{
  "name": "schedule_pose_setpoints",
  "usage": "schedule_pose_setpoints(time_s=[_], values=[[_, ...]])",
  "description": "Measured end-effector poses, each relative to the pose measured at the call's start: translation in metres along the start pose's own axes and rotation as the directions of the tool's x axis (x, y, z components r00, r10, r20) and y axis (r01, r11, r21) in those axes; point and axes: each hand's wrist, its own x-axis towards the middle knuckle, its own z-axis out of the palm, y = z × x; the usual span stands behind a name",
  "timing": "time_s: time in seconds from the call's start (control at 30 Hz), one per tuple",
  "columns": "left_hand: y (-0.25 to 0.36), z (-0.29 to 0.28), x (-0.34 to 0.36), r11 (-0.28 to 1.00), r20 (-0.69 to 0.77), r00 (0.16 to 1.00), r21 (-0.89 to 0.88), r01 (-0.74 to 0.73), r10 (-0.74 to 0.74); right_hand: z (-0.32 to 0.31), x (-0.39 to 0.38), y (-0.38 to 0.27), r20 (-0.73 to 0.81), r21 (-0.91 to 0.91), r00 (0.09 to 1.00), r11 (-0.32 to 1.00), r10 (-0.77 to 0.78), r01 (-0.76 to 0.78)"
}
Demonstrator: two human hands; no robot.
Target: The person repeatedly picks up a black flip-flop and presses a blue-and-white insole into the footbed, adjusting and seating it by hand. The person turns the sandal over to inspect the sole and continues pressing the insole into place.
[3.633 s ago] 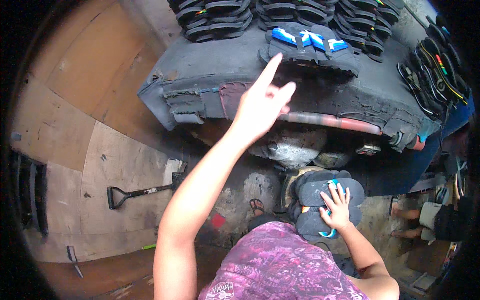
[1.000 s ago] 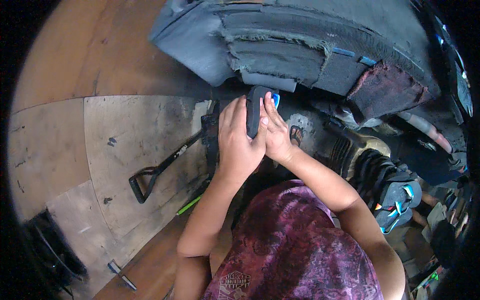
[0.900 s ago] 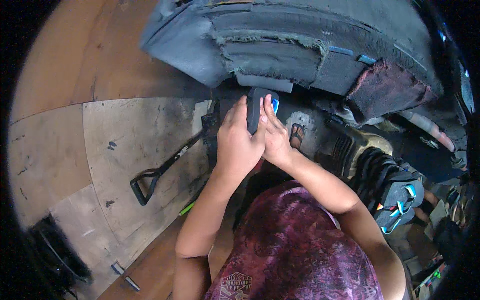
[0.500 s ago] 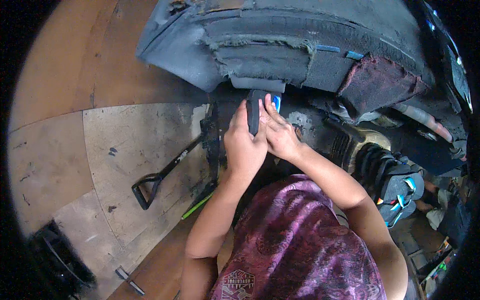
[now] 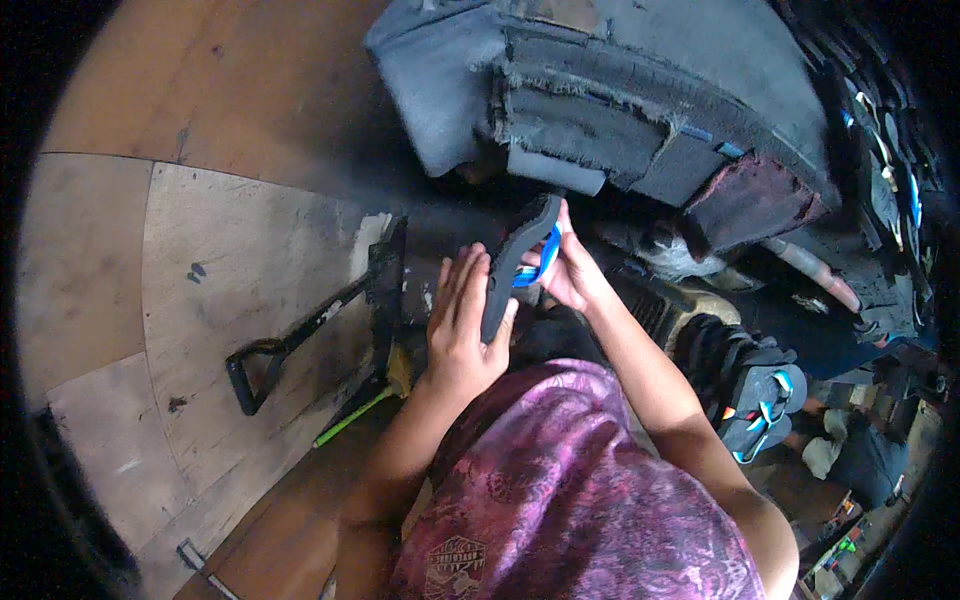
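Sandal between left hand and right hand

Sandal fills the gap between left hand and right hand; no pass there. Far side blocked by bench: its grey roll hangs near the sandal tip, depth clearance unclear. Left: narrow gap, then shovel; green stick lower. Right: room past the forearm, until the sandal stack. Near side: shirt closes it off.
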Motion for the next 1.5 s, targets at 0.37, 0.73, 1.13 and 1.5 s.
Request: schedule_pose_setpoints(time_s=[0.37,0.73,1.13,1.5], values=[[0.02,0.012,0.055,0.988,0.245,0.958,0.077,0.133,-0.148,-0.036,0.057,0.005,0.09,0.166,0.984,0.972,0.151,-0.165],[0.018,0.056,0.104,0.813,0.455,0.714,0.038,0.581,-0.532,-0.067,0.019,-0.017,-0.277,0.125,0.862,0.905,0.425,-0.406],[0.069,-0.024,0.049,0.91,0.207,0.895,-0.048,0.412,-0.394,0.013,0.021,-0.028,-0.012,-0.05,0.981,0.979,0.195,-0.195],[0.067,-0.057,-0.012,0.97,0.105,0.97,-0.081,0.229,-0.221,0.027,-0.01,-0.009,0.185,-0.012,0.964,0.982,0.189,-0.19]])
